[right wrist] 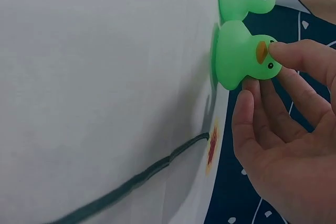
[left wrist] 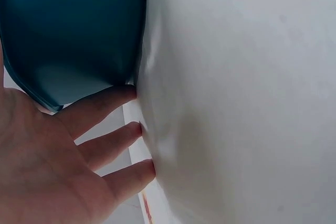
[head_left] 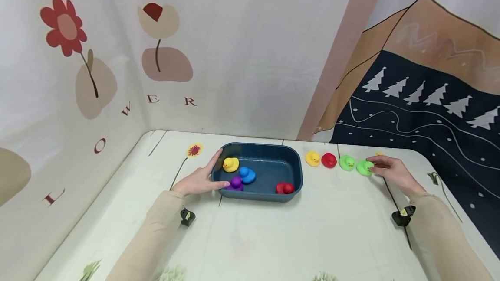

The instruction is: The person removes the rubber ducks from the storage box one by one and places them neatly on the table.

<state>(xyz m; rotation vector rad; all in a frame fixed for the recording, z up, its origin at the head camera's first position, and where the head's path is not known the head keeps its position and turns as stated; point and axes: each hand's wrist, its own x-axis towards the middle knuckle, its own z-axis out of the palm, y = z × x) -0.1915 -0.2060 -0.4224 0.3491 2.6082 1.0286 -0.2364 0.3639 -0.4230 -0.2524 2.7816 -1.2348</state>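
A dark blue plastic basin [head_left: 269, 159] stands on the table, with a yellow duck [head_left: 231, 165], a blue duck [head_left: 247, 175], a purple duck [head_left: 235, 184] and a red duck [head_left: 284, 188] inside. My left hand [head_left: 200, 178] rests against its left end, fingers extended along the outside, thumb at the front rim by the purple duck. At the right, my right hand [head_left: 393, 172] pinches the head of a green rubber duck [right wrist: 239, 56], thumb by its beak and fingers on the other side. This duck is the rightmost of a row on the table.
Left of the held duck sit another green duck [head_left: 347, 162], a red duck [head_left: 329, 160] and a yellow duck [head_left: 312, 158], between it and the basin. A printed white cloth [head_left: 273, 237] covers the table. Behind rises a patterned curtain [head_left: 250, 55].
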